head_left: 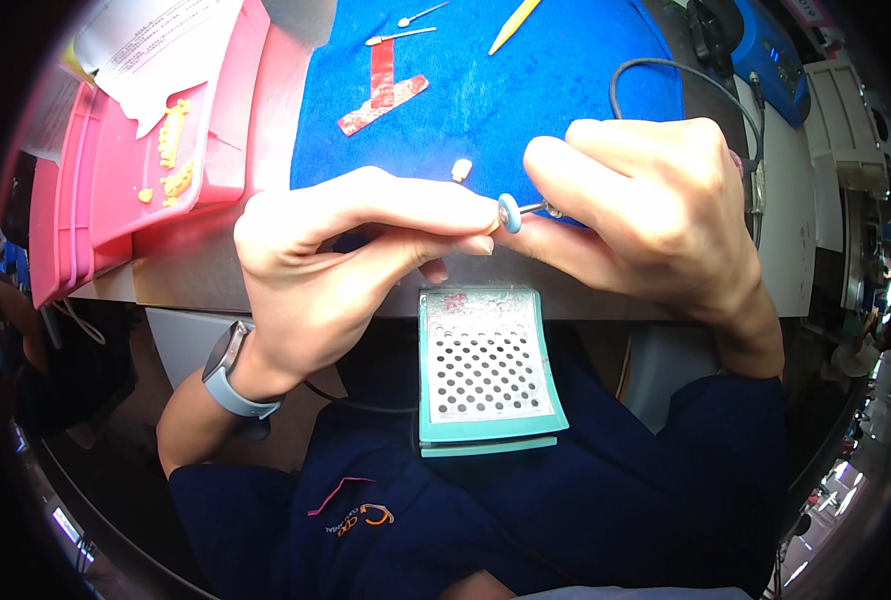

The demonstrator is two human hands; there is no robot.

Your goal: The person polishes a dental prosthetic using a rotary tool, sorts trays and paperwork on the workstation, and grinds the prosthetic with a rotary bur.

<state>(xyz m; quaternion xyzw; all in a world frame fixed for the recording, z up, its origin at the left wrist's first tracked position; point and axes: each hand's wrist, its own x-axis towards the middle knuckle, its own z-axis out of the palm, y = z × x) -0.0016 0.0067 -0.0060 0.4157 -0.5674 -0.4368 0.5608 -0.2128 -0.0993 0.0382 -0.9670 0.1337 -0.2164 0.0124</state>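
Observation:
My right hand is closed round a rotary handpiece whose body is mostly hidden in the fist. From its metal tip a shank carries a small light-blue polishing wheel. The wheel sits right at the fingertips of my left hand, where thumb and forefinger are pinched together. Whatever lies in that pinch is hidden. Just beyond the fingertips, a small cream-coloured tooth-like piece rests on the blue cloth. Below both hands is a turquoise-framed box with a perforated white plate.
Two burs and strips of red-marked paper lie on the cloth, with a yellow pencil-like stick farther right. Pink trays at left hold yellow pieces and a printed sheet. A cable reaches toward the blue control unit.

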